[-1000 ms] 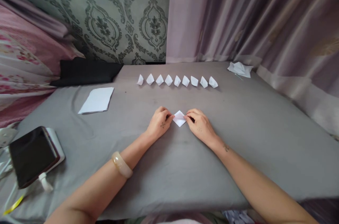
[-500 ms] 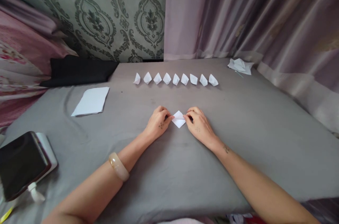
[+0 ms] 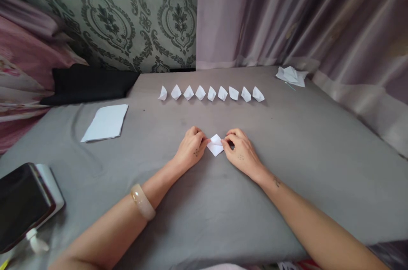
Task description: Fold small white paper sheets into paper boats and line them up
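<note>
A small folded piece of white paper [image 3: 216,146], diamond-shaped with a crease across its middle, lies on the grey cloth between my hands. My left hand [image 3: 193,144] pinches its left corner with thumb and fingers. At the opposite corner, my right hand [image 3: 239,147] is closed on the paper in the same way. Beyond them, several folded white paper pieces [image 3: 200,92] stand in a row across the cloth.
On the left lies a stack of white paper [image 3: 106,122], with a black cloth [image 3: 92,85] behind it. A dark-screened device [image 3: 24,206] rests at the lower left. Crumpled white paper [image 3: 291,75] sits at the back right, near the curtain [image 3: 270,19].
The view has shifted slightly. Both hands keep their pinch on the paper's corners, and the fold across it looks slightly more raised.
</note>
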`<state>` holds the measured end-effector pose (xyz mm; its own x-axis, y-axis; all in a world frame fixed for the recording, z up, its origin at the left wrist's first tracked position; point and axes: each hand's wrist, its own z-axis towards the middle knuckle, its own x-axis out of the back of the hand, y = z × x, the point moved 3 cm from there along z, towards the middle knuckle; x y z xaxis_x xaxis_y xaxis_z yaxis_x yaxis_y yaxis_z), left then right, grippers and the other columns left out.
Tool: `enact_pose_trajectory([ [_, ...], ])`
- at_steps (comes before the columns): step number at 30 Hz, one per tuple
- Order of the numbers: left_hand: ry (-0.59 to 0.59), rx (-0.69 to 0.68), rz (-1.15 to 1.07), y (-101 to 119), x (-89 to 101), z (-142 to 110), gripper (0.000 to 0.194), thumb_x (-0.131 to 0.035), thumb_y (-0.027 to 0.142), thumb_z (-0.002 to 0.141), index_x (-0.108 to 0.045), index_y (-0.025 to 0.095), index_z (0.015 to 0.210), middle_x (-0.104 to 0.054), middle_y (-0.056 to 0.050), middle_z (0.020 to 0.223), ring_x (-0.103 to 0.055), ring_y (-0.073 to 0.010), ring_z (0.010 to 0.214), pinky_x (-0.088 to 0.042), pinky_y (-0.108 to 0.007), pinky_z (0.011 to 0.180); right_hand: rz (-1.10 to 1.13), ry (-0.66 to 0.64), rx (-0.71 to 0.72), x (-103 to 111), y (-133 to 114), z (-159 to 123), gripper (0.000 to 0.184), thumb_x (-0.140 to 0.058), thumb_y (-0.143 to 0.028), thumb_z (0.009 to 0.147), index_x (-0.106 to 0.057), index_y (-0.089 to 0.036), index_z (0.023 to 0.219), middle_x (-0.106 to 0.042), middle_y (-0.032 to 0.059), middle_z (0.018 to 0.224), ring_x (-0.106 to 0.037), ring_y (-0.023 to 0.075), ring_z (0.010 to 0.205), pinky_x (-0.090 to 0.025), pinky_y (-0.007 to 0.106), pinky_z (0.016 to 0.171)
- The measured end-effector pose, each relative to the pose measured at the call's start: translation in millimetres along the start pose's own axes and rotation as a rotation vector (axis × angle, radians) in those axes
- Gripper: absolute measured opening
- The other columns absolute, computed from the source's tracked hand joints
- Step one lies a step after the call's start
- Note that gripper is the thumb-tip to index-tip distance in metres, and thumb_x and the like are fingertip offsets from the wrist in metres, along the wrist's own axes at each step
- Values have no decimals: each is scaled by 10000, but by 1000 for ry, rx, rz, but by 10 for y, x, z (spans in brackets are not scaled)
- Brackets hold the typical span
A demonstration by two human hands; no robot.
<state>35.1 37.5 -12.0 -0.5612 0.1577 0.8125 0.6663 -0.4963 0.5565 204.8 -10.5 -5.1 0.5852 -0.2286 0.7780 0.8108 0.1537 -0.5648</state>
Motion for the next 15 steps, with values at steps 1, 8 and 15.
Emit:
enact_pose_trajectory([
  [1, -3, 0, -9, -1, 4, 3, 195, -506, 285, 889, -594, 156, 773, -542, -91, 929, -530, -206, 875, -471, -362, 790, 4, 7, -2, 1, -4, -1, 179, -518, -258, 864, -596, -202, 713, -585, 76, 957, -586, 205, 866, -471, 364, 807],
  [8, -8, -7, -25, -33, -2, 12, 187, -512, 289, 885, -581, 160, 768, -541, -85, 931, -531, -203, 873, -474, -357, 781, 41, -18, -18, 2, 3, 2, 165, -528, -268, 866, -611, -210, 736, -574, 61, 946, -577, 184, 837, -477, 328, 746],
  [15, -41, -14, 65, 25, 13, 18, 216, -463, 300, 910, -567, 150, 794, -535, -109, 948, -536, -224, 904, -481, -380, 795, 9, -41, 1, -5, -18, 18, 157, -523, -229, 863, -572, -212, 715, -591, 58, 955, -564, 201, 906, -459, 352, 826],
])
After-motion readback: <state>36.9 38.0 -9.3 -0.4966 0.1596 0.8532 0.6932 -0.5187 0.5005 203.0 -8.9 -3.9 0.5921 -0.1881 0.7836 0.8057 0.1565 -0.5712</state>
